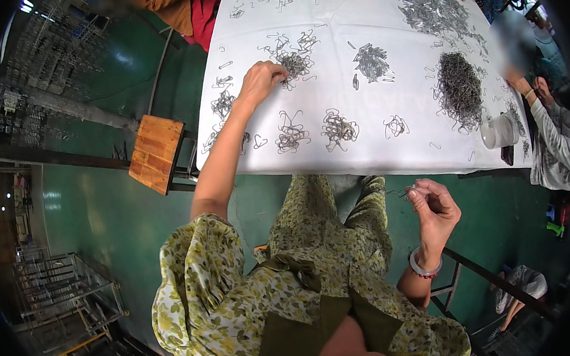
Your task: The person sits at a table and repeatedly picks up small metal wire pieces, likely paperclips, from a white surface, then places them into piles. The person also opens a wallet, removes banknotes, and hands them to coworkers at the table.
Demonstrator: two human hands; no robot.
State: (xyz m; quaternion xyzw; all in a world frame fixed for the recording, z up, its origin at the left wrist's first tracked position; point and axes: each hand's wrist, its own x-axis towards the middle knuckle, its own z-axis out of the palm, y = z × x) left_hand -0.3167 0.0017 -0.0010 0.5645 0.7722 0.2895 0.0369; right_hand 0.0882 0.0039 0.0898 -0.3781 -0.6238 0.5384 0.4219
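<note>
My left hand [262,82] reaches across the white-covered table, its fingers pinched together at the near left edge of a loose pile of thin metal wire hooks [295,65]. A hook shows at its fingertips, partly hidden by the fingers. Off the table's front edge, my right hand [436,210] is raised above the floor. Between its thumb and fingers it grips a few wire hooks [401,191], whose bent ends stick out to the left. Two smaller hook piles lie near the front edge, one on the left [291,136] and one in the middle [339,129].
A large dark hook heap [458,90] and a white plastic tub [498,131] stand at the table's right. Flat metal pieces [372,63] lie mid-table. A wooden stool [156,154] is at the left corner. Other people work at the far and right edges, one in a grey sleeve [553,136].
</note>
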